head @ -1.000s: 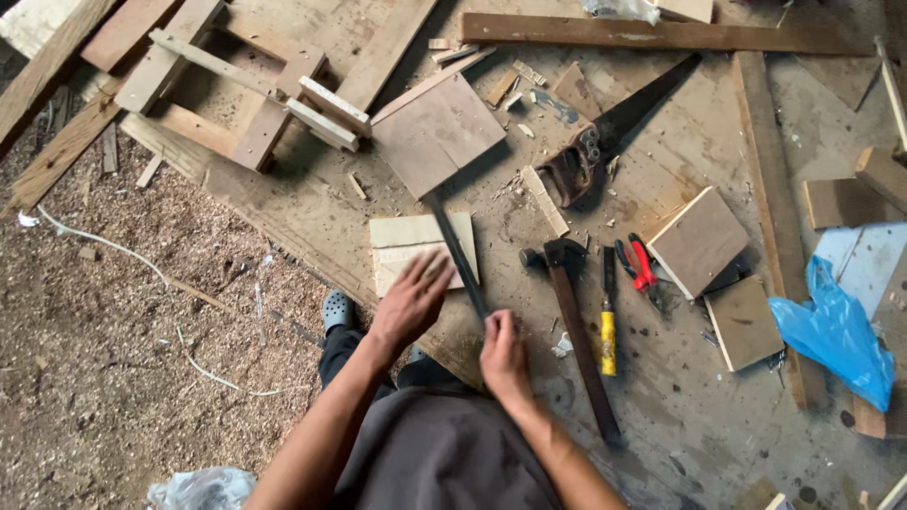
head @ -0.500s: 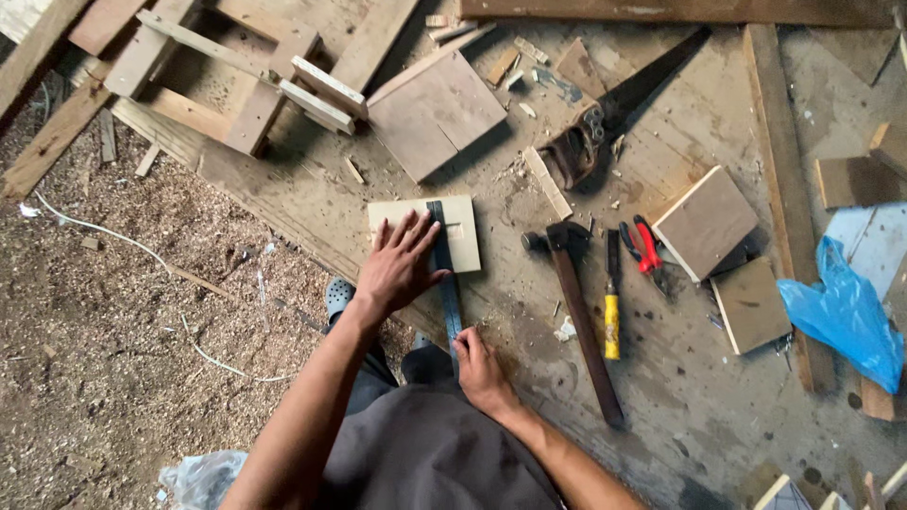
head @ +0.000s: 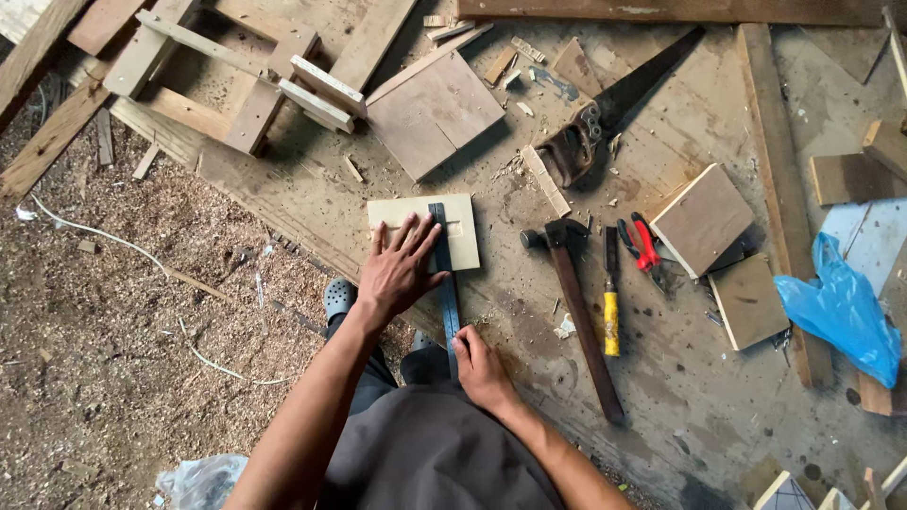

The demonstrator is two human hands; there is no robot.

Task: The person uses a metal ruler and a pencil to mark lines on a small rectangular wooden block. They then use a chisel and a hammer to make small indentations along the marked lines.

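Observation:
A small pale wooden board (head: 460, 220) lies on a worn plywood sheet (head: 680, 397). Across the board runs a dark metal ruler (head: 445, 279), reaching back toward me. My left hand (head: 399, 269) rests flat on the board's near left part, fingers spread, thumb against the ruler. Lower down, my right hand (head: 480, 365) is closed on the ruler's near end.
A hammer (head: 576, 302), a yellow-handled chisel (head: 611, 307) and red pliers (head: 642, 247) lie right of the board. A handsaw (head: 614, 104) sits farther back. Square wood offcuts (head: 704, 219), a blue plastic bag (head: 836, 307) and a timber frame (head: 246, 85) surround them. Sawdust covers the ground at left.
My left hand has slid forward onto the pale board and spread flat. The ruler now lies straight across the board, with my right hand gripping its near end.

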